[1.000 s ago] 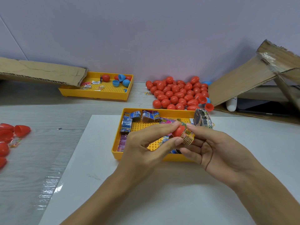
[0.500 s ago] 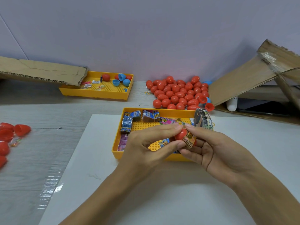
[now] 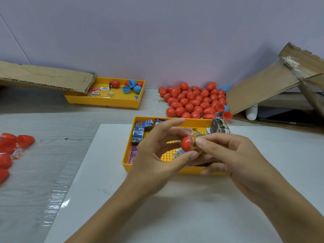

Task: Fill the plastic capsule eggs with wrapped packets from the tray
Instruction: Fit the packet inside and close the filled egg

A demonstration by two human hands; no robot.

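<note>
- While the packet (image 3: 197, 145) stood half out of the red egg half (image 3: 186, 143) a second ago, it now sits deeper, so this egg looks nearly ready for capping.
- Left hand (image 3: 157, 155) pinches the egg half between thumb and fingers, index finger raised; right hand (image 3: 233, 155) pinches the packet, pushing it in, just above the near tray (image 3: 128, 165).
- Two yellow trays: the near one holds roughly ten packets, the far tray (image 3: 105, 100) about six egg pieces.
- Egg pile (image 3: 192, 100) on the bench: some forty, too crowded to count exactly; about six red halves (image 3: 10, 148) at left.
- Two cardboard sheets.

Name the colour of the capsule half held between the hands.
Red, seen in the head view: the capsule half, between left hand and right hand.
</note>
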